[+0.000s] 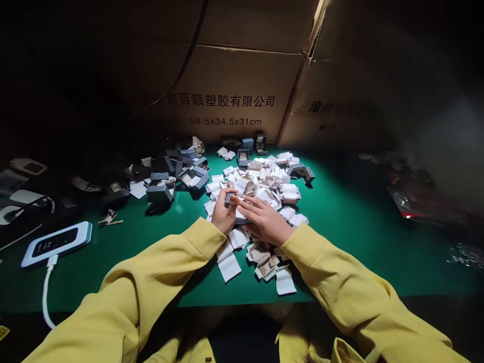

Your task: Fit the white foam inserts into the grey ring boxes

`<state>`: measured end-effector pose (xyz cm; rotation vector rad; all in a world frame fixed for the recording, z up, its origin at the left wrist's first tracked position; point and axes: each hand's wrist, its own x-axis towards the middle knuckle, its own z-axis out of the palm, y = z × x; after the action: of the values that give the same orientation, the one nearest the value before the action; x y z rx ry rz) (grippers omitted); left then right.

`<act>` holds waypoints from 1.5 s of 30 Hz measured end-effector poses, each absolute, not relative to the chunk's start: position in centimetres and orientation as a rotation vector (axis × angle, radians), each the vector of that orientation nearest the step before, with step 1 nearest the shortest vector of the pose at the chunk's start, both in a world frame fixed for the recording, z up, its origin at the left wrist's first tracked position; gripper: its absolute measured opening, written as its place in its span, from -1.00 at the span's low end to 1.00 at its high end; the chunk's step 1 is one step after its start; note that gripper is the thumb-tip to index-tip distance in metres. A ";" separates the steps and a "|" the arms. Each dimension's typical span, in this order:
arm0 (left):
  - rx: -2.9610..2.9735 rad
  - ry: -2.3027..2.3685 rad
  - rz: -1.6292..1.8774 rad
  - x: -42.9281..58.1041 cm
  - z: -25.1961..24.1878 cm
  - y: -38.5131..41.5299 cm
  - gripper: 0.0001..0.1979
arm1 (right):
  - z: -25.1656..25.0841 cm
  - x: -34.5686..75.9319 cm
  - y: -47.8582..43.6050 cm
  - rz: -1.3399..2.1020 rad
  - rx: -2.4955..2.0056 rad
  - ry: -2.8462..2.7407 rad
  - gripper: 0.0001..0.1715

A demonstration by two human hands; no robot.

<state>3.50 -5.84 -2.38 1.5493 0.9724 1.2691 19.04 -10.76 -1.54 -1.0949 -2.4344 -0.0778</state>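
A small grey-blue jewelry box (242, 221) is held between my two hands over a heap of white folded card inserts (260, 176). My left hand (225, 213) wraps round its left side, the thumb up near a dark lid edge. From the right, my right hand (266, 219) lies across the box, fingers together over a white part in it and the thumb low at its near side. Much of the box is hidden by the fingers. Below my hands, several loose inserts (229, 267) lie on the green tabletop (340, 242).
Grey-blue boxes (161, 191) are piled at the left; others stand behind the heap, with an open one (301, 173) at its right. A device with a white cable (56, 244) lies at left. Large cartons (227, 75) stand behind. A plastic bag (416, 196) is at right.
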 end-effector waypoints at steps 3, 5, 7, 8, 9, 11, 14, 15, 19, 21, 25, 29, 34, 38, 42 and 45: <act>1.485 0.922 1.282 3.6 -2.5 -5.7 -0.40 | -1.6 18.9 -10.7 -0.153 -1.106 -2.380 -0.58; 1.428 0.875 1.297 3.7 -2.6 -5.6 -0.40 | -1.4 18.8 -10.7 -0.197 -1.066 -2.334 -0.63; 1.368 0.831 1.299 3.7 -2.7 -5.5 -0.40 | -1.1 18.6 -10.8 -0.214 -0.991 -2.297 -0.67; 1.345 0.811 1.291 3.8 -2.8 -5.4 -0.40 | -1.0 18.5 -10.9 -0.212 -0.954 -2.284 -0.68; 1.332 0.792 1.281 3.7 -2.8 -5.4 -0.40 | -0.8 18.4 -10.9 -0.203 -0.925 -2.273 -0.69; 1.327 0.767 1.264 3.7 -3.0 -5.2 -0.40 | -0.7 18.3 -11.0 -0.178 -0.900 -2.266 -0.69; 1.326 0.768 1.259 3.7 -3.1 -5.2 -0.40 | -0.7 18.3 -11.0 -0.155 -0.911 -2.267 -0.71; 1.327 0.772 1.257 3.7 -3.0 -5.2 -0.39 | -0.8 18.2 -11.0 -0.151 -0.917 -2.267 -0.72; 1.327 0.793 1.250 3.7 -2.9 -5.3 -0.39 | -1.0 18.2 -10.8 -0.174 -0.907 -2.253 -0.76; 1.319 0.796 1.248 3.8 -2.8 -5.4 -0.40 | -1.1 18.2 -10.8 -0.199 -0.886 -2.249 -0.76; 1.299 0.767 1.271 3.8 -2.8 -5.3 -0.40 | -1.1 18.4 -10.8 -0.203 -0.896 -2.254 -0.72; 1.226 0.691 1.326 3.9 -2.9 -5.1 -0.44 | -0.7 19.0 -10.9 -0.170 -0.949 -2.218 -0.72; 1.090 0.616 1.309 4.2 -2.8 -5.2 -0.46 | -0.1 19.3 -11.0 -0.213 -0.924 -2.170 -0.82; 1.093 0.624 1.293 4.2 -2.7 -5.4 -0.44 | 0.3 19.1 -11.2 -0.254 -0.915 -2.197 -0.79; 1.120 0.645 1.291 4.2 -2.7 -5.3 -0.43 | 0.2 19.1 -11.2 -0.237 -0.941 -2.215 -0.80; 1.174 0.674 1.316 4.1 -2.7 -5.4 -0.41 | -0.2 19.3 -11.1 -0.183 -0.980 -2.215 -0.79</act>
<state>4.06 -5.35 -2.68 1.1742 0.6745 1.3162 19.28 -11.10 -0.16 -0.9805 -2.2149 -0.1828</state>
